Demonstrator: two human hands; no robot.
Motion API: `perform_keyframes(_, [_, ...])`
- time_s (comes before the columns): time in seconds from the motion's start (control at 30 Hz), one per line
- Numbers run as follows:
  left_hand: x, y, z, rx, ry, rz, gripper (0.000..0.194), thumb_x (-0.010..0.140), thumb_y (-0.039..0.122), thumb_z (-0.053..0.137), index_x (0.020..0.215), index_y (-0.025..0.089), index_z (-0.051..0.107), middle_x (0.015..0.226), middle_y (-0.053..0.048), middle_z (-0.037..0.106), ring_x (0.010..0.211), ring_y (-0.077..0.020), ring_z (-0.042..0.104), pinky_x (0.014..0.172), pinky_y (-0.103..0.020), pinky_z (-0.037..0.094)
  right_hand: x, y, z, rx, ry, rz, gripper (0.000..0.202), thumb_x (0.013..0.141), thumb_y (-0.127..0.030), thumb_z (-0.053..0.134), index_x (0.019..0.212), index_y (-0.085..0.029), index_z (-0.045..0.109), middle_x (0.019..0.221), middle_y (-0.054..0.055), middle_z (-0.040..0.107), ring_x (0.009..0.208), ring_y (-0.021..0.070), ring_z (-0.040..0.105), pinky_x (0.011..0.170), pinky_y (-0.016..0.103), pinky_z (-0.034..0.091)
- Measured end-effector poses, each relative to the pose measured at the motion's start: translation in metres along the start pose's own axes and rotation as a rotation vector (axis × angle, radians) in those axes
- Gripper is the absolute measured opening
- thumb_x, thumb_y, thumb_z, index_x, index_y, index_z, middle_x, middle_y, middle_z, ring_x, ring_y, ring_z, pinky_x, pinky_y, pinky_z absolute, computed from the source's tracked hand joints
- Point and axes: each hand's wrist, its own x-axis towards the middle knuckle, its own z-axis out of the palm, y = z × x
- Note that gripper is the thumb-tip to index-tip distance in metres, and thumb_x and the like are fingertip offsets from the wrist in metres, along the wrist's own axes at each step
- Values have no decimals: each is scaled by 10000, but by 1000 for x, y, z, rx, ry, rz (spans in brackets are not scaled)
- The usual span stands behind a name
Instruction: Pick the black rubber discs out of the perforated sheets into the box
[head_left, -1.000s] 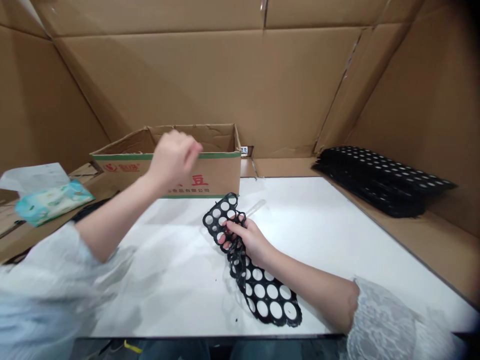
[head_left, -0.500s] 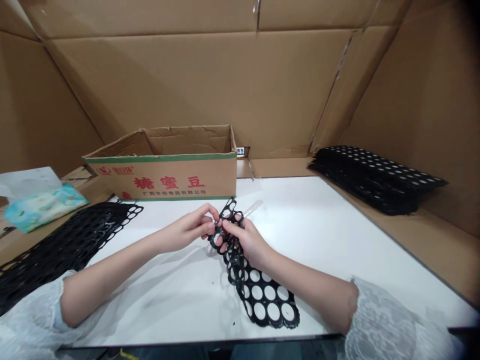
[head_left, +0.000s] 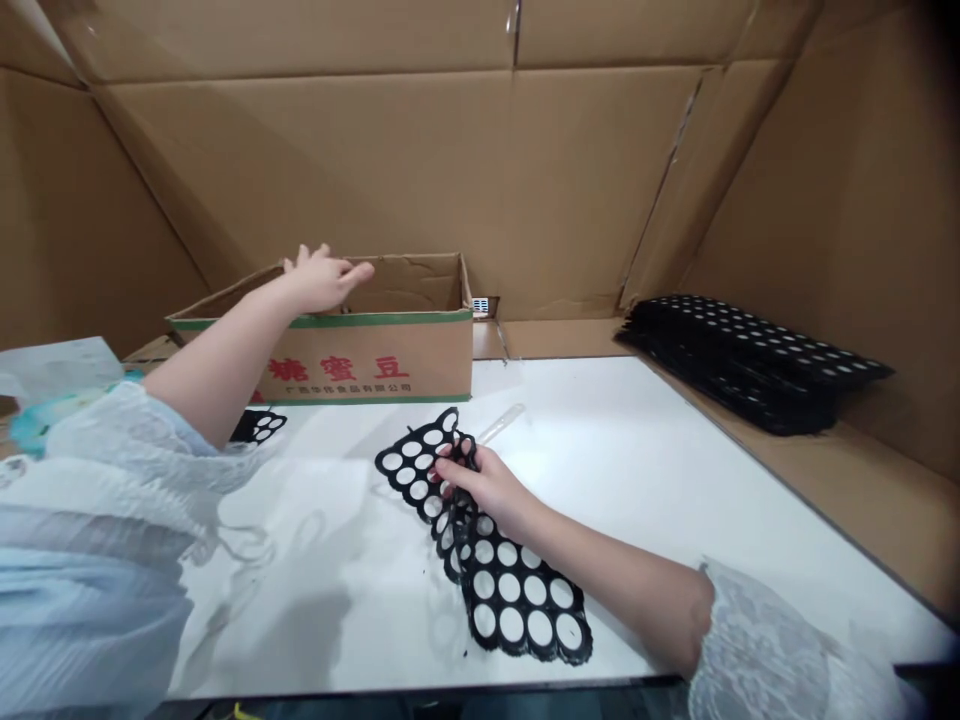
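Observation:
A black sheet with rows of round holes (head_left: 510, 590) lies twisted on the white table, gathered near its middle by my right hand (head_left: 484, 485). The fingers of that hand are pinched round the gathered part. One end of the sheet spreads toward the upper left, the other toward the table's front edge. My left hand (head_left: 322, 280) is over the open cardboard box (head_left: 375, 350) at the back left, its fingers apart and nothing visible in them. Beside my right hand lies a clear plastic strip (head_left: 501, 424).
A stack of black perforated sheets (head_left: 742, 360) rests at the right on cardboard. More black mesh (head_left: 259, 425) shows at the left, mostly behind my left sleeve. A tissue pack (head_left: 45, 420) is at the far left. Cardboard walls (head_left: 375, 160) surround the table (head_left: 675, 480).
My left hand has let go of the black sheet and moved up and left over the box. The sheet's upper end has spread out flatter. My right hand has stayed on it.

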Motion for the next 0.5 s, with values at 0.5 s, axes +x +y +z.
perform_keyframes(0.5, [-144, 72, 3, -351, -702, -151, 249, 783, 416, 422, 793, 188, 521, 669, 13, 545, 519, -107, 517, 482, -206, 391, 1, -3, -9, -300, -252, -44, 393, 732, -491, 481, 955, -167, 467, 744, 10, 537, 597, 91, 484, 556, 223, 388])
